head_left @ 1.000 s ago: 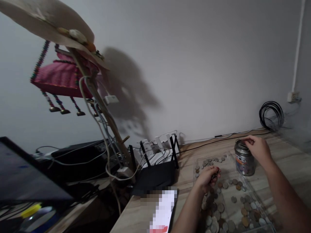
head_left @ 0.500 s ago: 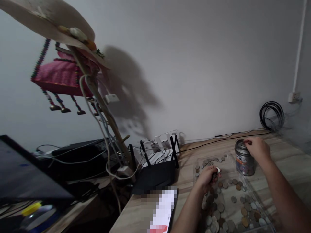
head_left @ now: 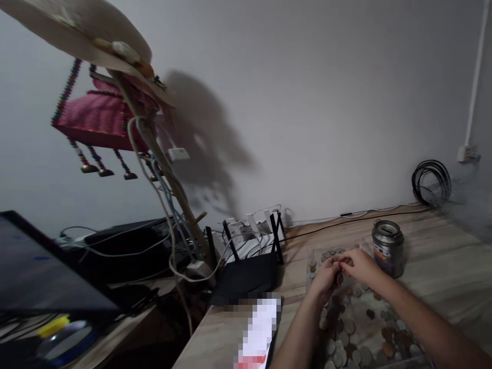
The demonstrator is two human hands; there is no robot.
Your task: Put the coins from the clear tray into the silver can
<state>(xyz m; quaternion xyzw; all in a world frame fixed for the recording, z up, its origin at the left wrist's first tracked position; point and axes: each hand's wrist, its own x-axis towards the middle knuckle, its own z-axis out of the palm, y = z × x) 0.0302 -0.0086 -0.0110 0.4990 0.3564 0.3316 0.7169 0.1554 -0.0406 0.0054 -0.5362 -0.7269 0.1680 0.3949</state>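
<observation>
Both of my hands meet over a clear tray (head_left: 312,254) strewn with several coins (head_left: 348,328) on the wooden table. My left hand (head_left: 326,279) is curled shut around a small clutch of coins. My right hand (head_left: 355,266) pinches at the coins in the left hand, fingertips touching it. A silver tin can (head_left: 387,248) with a slotted lid stands upright just right of my right hand, apart from it.
A black router (head_left: 246,274) with antennas sits left of the tray, with white power strips and tangled cables behind it. A hat and a pink beaded bag (head_left: 98,120) hang on a stand. A coiled black cable (head_left: 429,182) lies by the wall. A dark screen (head_left: 42,277) stands far left.
My right hand left the top of the tin can and moved left and down to meet my left hand. The left hand stayed over the tray.
</observation>
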